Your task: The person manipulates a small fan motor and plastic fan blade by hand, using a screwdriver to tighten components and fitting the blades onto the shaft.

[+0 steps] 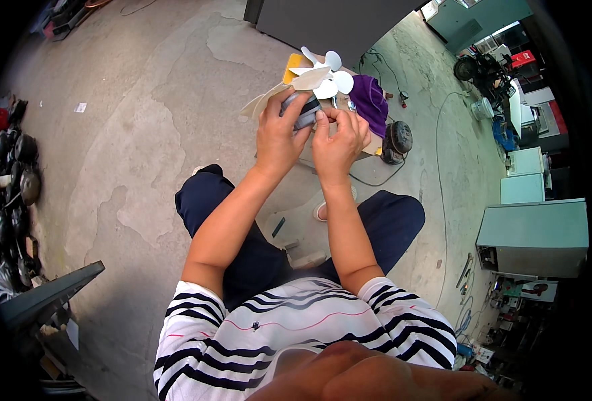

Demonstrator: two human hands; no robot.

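Head view: my left grip [279, 136] clasps the grey-black piece [307, 109]; my right grip [339, 146] is pinched together at its edge. Tugging hard could jerk it loose.

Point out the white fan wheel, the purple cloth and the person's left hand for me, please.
White fan wheel [332, 75]: head view, near its middle, where the blades meet.
Purple cloth [371, 104]: head view, middle of its visible part.
Left hand [277, 132]: head view, back of the hand.
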